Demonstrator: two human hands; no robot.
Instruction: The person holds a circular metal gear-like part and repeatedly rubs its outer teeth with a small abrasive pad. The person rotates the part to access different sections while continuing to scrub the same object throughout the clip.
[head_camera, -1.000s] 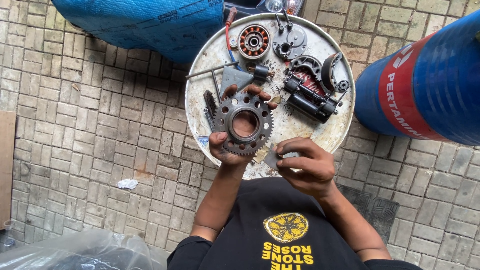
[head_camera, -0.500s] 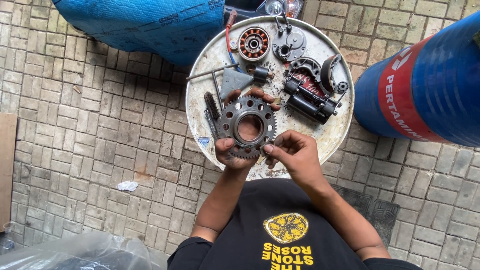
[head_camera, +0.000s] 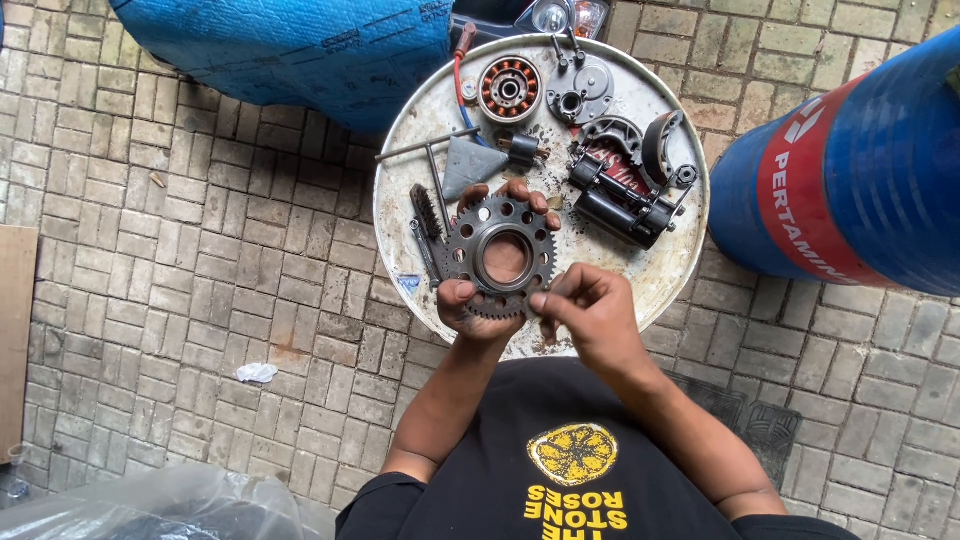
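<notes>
With the sprocket (head_camera: 500, 258) gripped flat from beneath by the left hand (head_camera: 478, 305), its near teeth are left exposed and pinched by right hand (head_camera: 590, 312) fingertips (head_camera: 541, 300).

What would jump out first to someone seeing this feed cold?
The toothed sprocket at the centre, gripped from below by the left hand while the right hand pinches at its lower right edge. Behind it, a round white drum lid serves as a bench, strewn with parts: a copper-wound stator at the top and a black starter motor on the right. A big blue drum with a red band fills the right side.
</notes>
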